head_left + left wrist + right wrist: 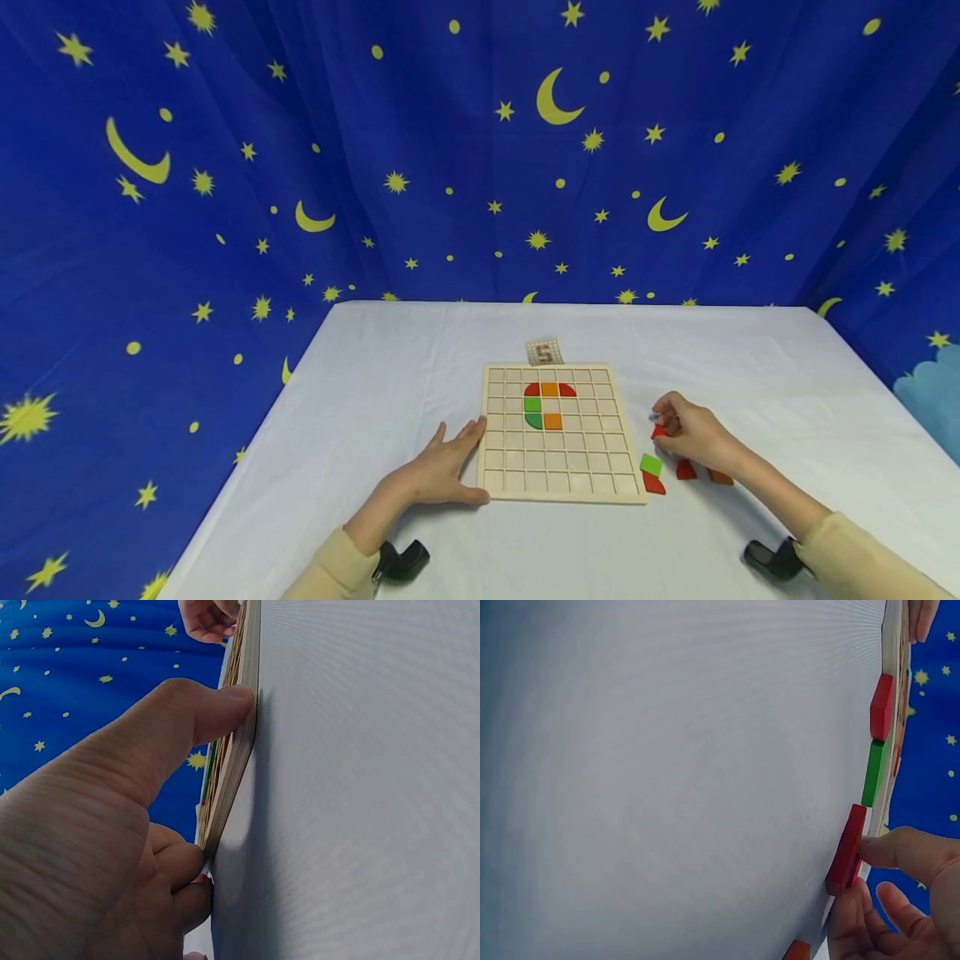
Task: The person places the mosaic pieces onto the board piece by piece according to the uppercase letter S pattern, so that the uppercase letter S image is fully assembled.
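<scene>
A pale wooden grid board (525, 462) lies on the table, with red, orange and green tiles set in its upper middle cells, an orange square (552, 422) among them. My left hand (438, 471) rests against the board's left side, its fingers spread along the edge and the thumb (217, 712) at the near corner. To the right of the board, my right hand (697, 433) pinches a red tile (658, 432) between thumb and fingertips, low over the cloth. A small bluish bit (654, 416) shows at those fingertips.
Loose beside the board's right edge lie a green tile (650, 465) and a red rounded tile (654, 483). Another red tile (686, 470) and an orange one (722, 477) sit under the right wrist. A small pattern card (544, 352) lies beyond the board's far edge.
</scene>
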The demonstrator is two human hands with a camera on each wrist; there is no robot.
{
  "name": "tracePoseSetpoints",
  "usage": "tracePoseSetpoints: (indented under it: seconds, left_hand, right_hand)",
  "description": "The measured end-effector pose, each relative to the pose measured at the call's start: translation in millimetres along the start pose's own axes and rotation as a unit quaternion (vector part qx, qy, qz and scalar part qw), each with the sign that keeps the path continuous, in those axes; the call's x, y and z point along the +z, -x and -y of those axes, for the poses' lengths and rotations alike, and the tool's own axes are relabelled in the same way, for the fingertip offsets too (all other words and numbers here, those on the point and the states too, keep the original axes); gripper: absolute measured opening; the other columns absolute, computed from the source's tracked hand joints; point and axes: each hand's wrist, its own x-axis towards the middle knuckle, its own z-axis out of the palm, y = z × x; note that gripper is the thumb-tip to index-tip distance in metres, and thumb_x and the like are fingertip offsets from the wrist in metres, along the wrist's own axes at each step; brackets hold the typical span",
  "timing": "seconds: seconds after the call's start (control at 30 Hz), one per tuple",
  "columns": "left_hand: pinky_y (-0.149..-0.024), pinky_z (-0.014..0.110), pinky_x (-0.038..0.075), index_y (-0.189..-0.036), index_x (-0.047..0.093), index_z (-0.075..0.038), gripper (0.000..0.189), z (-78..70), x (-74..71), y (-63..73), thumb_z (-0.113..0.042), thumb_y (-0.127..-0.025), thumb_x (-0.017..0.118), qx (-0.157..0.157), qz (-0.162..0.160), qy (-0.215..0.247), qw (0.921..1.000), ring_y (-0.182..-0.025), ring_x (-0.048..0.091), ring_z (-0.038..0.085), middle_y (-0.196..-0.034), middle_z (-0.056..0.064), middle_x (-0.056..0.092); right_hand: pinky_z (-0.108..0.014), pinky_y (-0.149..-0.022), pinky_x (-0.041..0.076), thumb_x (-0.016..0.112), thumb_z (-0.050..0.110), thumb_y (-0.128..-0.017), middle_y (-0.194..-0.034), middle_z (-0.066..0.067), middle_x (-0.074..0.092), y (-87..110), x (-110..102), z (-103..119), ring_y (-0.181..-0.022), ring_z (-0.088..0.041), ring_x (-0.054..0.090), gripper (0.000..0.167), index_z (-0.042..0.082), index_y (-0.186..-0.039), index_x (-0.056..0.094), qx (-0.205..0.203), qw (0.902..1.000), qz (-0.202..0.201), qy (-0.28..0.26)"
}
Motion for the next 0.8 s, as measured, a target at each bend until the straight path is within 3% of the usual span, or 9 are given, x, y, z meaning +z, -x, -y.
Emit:
tracePoseSetpoints:
  seconds: [0.17, 0.33, 0.47, 0.63, 0.8]
  left_hand:
    - [-0.111, 0.053, -0.002, -0.15, 0.014, 0.001, 0.108, 0.9, 0.2, -0.5, -0.048, -0.074, 0.075, 0.007, -0.001, 0.001, 1.0, -0.14, 0.019, 0.026, -0.153, 0.016, 0.019]
    - [-0.11, 0.055, -0.002, -0.149, 0.014, 0.003, 0.108, 1.4, -0.1, -0.5, -0.046, -0.075, 0.075, 0.014, -0.002, 0.004, 0.9999, -0.14, 0.019, 0.028, -0.153, 0.018, 0.019]
    - [-0.111, 0.054, -0.002, -0.149, 0.014, 0.003, 0.108, 1.6, -0.8, -0.2, -0.047, -0.075, 0.075, 0.012, -0.002, 0.002, 0.9999, -0.14, 0.019, 0.027, -0.153, 0.017, 0.018]
    - [-0.111, 0.054, -0.001, -0.15, 0.015, 0.002, 0.108, 0.4, -1.4, 0.0, -0.048, -0.075, 0.074, 0.009, 0.0, -0.001, 1.0, -0.14, 0.019, 0.026, -0.153, 0.017, 0.02]
    - [-0.111, 0.054, -0.002, -0.15, 0.014, 0.002, 0.108, 1.7, 0.2, -0.2, -0.048, -0.075, 0.074, 0.011, 0.0, 0.0, 0.9999, -0.14, 0.019, 0.027, -0.153, 0.017, 0.019]
  right_hand:
    - [-0.028, -0.063, 0.05, 0.071, 0.003, -0.078, -0.096, -0.007, 0.057, -0.7, -5, 5, -0.08, -0.021, 0.057, 0.039, -0.001, -0.109, 0.049, 0.021, 0.9997, -0.006, -0.011]
    - [-0.029, -0.066, 0.053, 0.069, 0.001, -0.081, -0.103, -0.016, 0.059, -2.5, -22, 14, -0.088, -0.028, 0.06, 0.041, -0.004, -0.114, 0.046, 0.016, 0.9976, -0.058, -0.035]
    - [-0.021, -0.067, 0.051, 0.07, 0.002, -0.082, -0.105, -0.018, 0.058, -3.1, -35, 21, -0.088, -0.022, 0.058, 0.041, -0.004, -0.115, 0.045, -0.01, 0.9938, -0.094, -0.058]
    - [-0.015, -0.069, 0.049, 0.068, 0.001, -0.083, -0.106, -0.019, 0.057, -5.3, -43, 27, -0.086, -0.007, 0.055, 0.038, -0.004, -0.112, 0.044, -0.032, 0.9878, -0.106, -0.11]
    - [-0.014, -0.07, 0.048, 0.066, -0.005, -0.082, -0.104, -0.018, 0.057, -14.2, -40, 31, -0.083, -0.008, 0.054, 0.033, -0.004, -0.105, 0.042, -0.061, 0.983, -0.11, -0.134]
